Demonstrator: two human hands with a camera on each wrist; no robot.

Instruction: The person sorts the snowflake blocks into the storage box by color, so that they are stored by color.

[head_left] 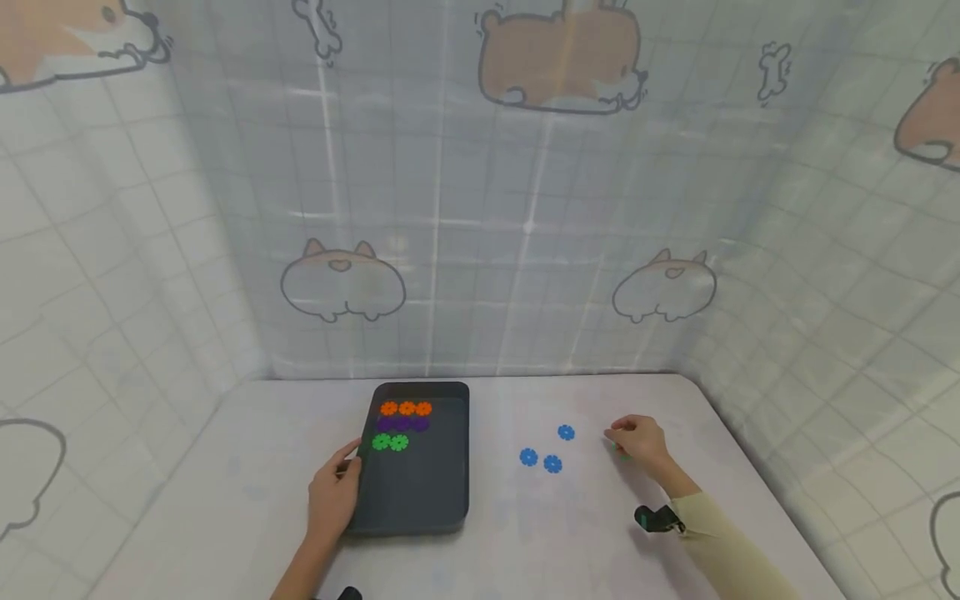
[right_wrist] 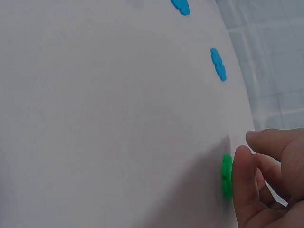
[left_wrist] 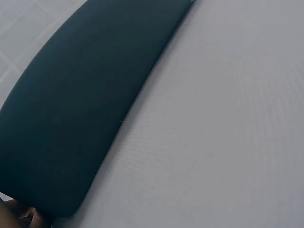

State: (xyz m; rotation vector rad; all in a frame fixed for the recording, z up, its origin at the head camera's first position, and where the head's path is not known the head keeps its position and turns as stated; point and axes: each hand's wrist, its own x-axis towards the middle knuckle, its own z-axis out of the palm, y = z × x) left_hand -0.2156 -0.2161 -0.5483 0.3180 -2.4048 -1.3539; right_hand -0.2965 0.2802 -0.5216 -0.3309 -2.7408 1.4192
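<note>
My left hand [head_left: 332, 497] holds the left side of a dark rectangular tray [head_left: 420, 508]; in the left wrist view only a bit of its fingers [left_wrist: 31, 218] shows at the tray's corner. Inside the tray lie three orange flower-shaped discs [head_left: 407, 408], a row of purple ones [head_left: 403, 424] and two green ones [head_left: 390, 442]. On the right of the table, my right hand [head_left: 639, 437] hovers low beside a green flower-shaped disc [right_wrist: 227, 175]. Its thumb and fingertips are close together with a gap showing, and the disc is partly hidden behind the fingers.
Three blue flower-shaped discs [head_left: 552, 463] lie on the white table [head_left: 525, 533] between the tray and my right hand. Pale curtain walls [head_left: 480, 317] with cartoon dogs enclose the table at the back and both sides.
</note>
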